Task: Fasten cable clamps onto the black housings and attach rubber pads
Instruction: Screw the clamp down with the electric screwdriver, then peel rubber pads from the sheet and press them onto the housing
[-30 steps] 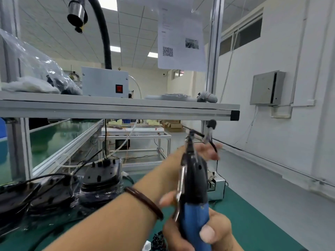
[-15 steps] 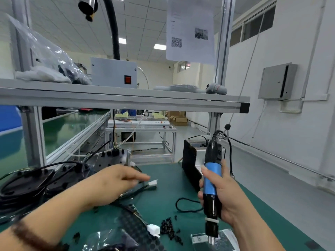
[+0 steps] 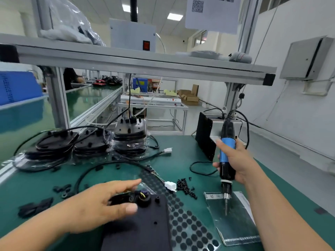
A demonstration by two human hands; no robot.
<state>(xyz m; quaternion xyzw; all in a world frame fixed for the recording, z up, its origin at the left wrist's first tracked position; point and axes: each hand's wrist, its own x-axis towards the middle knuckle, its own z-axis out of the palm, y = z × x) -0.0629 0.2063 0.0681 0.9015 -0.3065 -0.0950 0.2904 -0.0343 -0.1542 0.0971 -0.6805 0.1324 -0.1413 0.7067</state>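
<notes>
Blue screwdriver (image 3: 227, 148) upright, clamped in fingers of right hand (image 3: 238, 164) (bit downward); fingers of left hand (image 3: 96, 205) apart over black housing (image 3: 145, 227).

Factory assembly line: conveyor belt (image 3: 90, 100), aluminium-frame workbench (image 3: 145, 66).

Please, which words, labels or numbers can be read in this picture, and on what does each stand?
Nothing can be read as words.
Hanging paper sheet: a QR code only, no legible words.
Clear plastic bag under the screwdriver: printed strips, too blurred.
Blue crate: marks too blurred.
</notes>
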